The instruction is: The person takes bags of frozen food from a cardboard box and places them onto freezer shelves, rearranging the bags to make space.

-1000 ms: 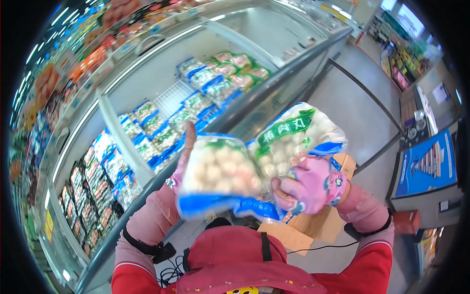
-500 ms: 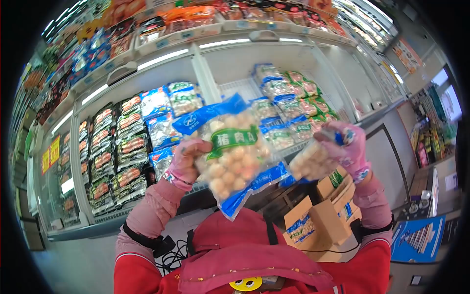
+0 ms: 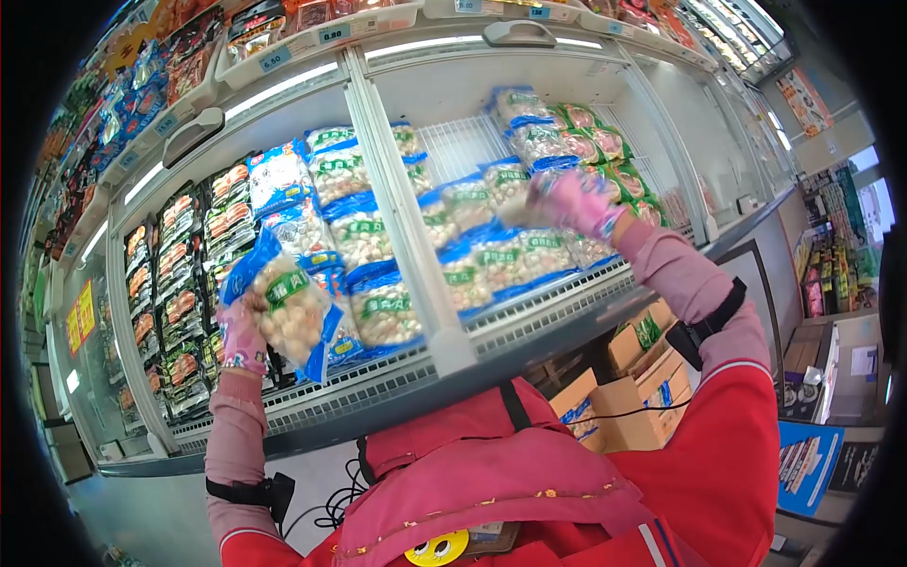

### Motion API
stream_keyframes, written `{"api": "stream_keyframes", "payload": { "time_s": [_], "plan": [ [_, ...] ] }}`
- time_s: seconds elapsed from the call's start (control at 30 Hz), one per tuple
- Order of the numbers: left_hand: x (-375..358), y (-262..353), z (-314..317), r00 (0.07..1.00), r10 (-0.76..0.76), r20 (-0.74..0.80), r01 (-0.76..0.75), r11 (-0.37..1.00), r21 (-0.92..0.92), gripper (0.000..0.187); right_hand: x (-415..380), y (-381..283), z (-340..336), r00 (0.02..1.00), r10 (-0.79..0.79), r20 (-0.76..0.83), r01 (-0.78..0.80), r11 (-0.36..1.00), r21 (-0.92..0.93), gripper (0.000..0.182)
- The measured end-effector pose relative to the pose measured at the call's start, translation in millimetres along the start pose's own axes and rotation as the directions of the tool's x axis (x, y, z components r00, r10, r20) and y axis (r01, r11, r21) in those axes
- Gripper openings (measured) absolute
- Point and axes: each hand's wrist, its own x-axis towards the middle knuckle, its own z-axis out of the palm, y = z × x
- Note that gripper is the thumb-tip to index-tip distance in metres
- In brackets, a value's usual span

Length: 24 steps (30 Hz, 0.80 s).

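Observation:
My left hand [image 3: 241, 335], in a pink patterned glove, grips the left edge of a clear and blue bag of meatballs [image 3: 295, 317] with a green label. This bag tilts over the left part of the chest freezer. My gloved right hand [image 3: 578, 203] is smeared by motion above the right compartment. Its fingers close on the right end of another bag of meatballs [image 3: 468, 203], also blurred, which overlaps the bags lying there. Rows of similar bags [image 3: 383, 312] lie on both sides of the white divider.
The freezer's white divider [image 3: 402, 208] runs between the compartments. Black packs [image 3: 184, 302] fill the far left, and green and pink packs [image 3: 624, 180] lie at right. Below the freezer's front edge stand open cardboard boxes [image 3: 628, 411] and a black cable [image 3: 331, 510].
My left hand has carried its bag down and left over the freezer. My right hand has moved left and upward into the right compartment. The view has shifted closer over the freezer.

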Motion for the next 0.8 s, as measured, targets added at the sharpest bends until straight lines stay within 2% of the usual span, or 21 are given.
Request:
{"api": "stream_keyframes", "payload": {
  "time_s": [0.03,0.1,0.13,0.17,0.2,0.23,0.27,0.3,0.33,0.37,0.4,0.43,0.5,0.53,0.6,0.63,0.67,0.7,0.73,0.77,0.8],
  "plan": [
    [-2.7,-7.4,1.1,0.999,0.040,0.010,-0.040,0.999,0.036,0.008,0.1,-3.5,14.1,0.963,0.038,0.266,0.024,0.974,-0.223,0.019],
    [-10.8,-13.8,21.6,0.997,0.072,-0.012,-0.071,0.995,0.067,0.009,11.7,-24.0,26.5,0.732,0.059,0.679,0.348,0.823,-0.448,0.027],
    [-24.8,-7.5,46.7,0.998,0.023,0.051,-0.029,0.992,0.120,0.010,12.6,38.9,74.1,0.743,-0.186,0.643,0.304,0.949,-0.077,0.034],
    [-40.7,1.2,74.5,0.993,-0.029,0.113,0.009,0.984,0.177,0.012,28.7,16.8,60.8,0.717,-0.030,0.696,0.108,0.992,-0.068,0.047],
    [-58.3,10.6,106.3,0.982,-0.061,0.180,0.017,0.972,0.234,0.018,47.3,19.0,73.0,0.794,-0.026,0.607,-0.021,0.997,0.072,0.053],
    [-48.3,-3.7,119.8,0.963,-0.143,0.228,0.108,0.981,0.159,0.022,64.9,23.6,87.5,0.859,0.003,0.513,-0.137,0.965,0.223,0.058],
    [-37.9,-26.6,124.6,0.962,-0.057,0.268,-0.043,0.935,0.353,0.022,82.9,28.0,104.5,0.885,-0.104,0.454,-0.084,0.923,0.375,0.062],
    [-29.7,-37.6,145.3,0.944,-0.186,0.273,0.088,0.939,0.333,0.019,99.6,29.6,118.6,0.905,-0.200,0.376,-0.026,0.856,0.517,0.065],
    [-9.5,-61.4,159.6,0.903,-0.353,0.244,0.289,0.921,0.262,0.019,108.3,23.5,125.2,0.852,-0.178,0.492,-0.270,0.656,0.705,0.060],
    [-52.2,-8.7,238.3,0.924,-0.357,0.138,0.363,0.932,-0.018,0.003,112.7,8.2,109.4,0.813,-0.179,0.555,-0.366,0.583,0.725,0.054],
    [-39.4,-12.7,245.5,0.926,-0.358,0.119,0.362,0.932,-0.009,0.003,114.1,-1.4,94.1,0.767,-0.183,0.615,-0.464,0.504,0.728,0.048],
    [-27.2,-25.5,248.5,0.919,-0.388,0.072,0.381,0.920,0.093,0.014,112.4,7.9,107.5,0.762,-0.198,0.617,-0.467,0.492,0.735,0.048],
    [-8.7,-66.0,247.4,0.898,-0.440,-0.026,0.430,0.860,0.276,0.038,109.2,33.2,140.8,0.762,-0.163,0.627,-0.641,-0.054,0.766,0.035],
    [5.1,-93.1,233.5,0.896,-0.443,-0.038,0.436,0.858,0.271,0.038,117.3,47.9,144.4,0.755,-0.173,0.633,-0.649,-0.053,0.759,0.035],
    [27.0,-135.5,197.0,0.935,-0.141,0.325,0.132,0.990,0.050,0.052,129.8,82.3,147.7,0.721,-0.044,0.692,-0.693,-0.027,0.721,0.027],
    [-3.6,-82.8,241.5,0.958,-0.277,0.076,0.280,0.960,-0.026,0.058,141.8,145.4,211.2,0.789,-0.155,0.594,-0.557,0.226,0.799,0.030],
    [-20.7,-47.8,254.7,0.938,-0.331,0.103,0.346,0.916,-0.205,0.057,150.1,150.5,190.5,0.780,-0.010,0.626,-0.608,0.224,0.761,0.021],
    [-39.6,-20.4,262.9,0.915,-0.378,0.139,0.402,0.836,-0.373,0.055,165.3,153.7,177.7,0.644,0.189,0.741,-0.735,-0.116,0.669,0.026],
    [-62.0,15.2,277.9,0.935,-0.335,0.115,0.338,0.941,-0.006,0.055,181.1,171.8,186.7,0.638,0.273,0.720,-0.714,-0.143,0.686,0.027],
    [-78.0,33.8,288.5,0.951,-0.287,0.112,0.229,0.903,0.364,0.056,197.5,200.0,205.8,0.625,0.355,0.695,-0.690,-0.167,0.705,0.029],
    [-90.3,27.2,287.5,0.966,-0.258,0.031,0.245,0.945,0.218,0.050,209.8,248.4,242.4,0.853,0.268,0.448,-0.512,0.268,0.816,0.032]
  ]
}}
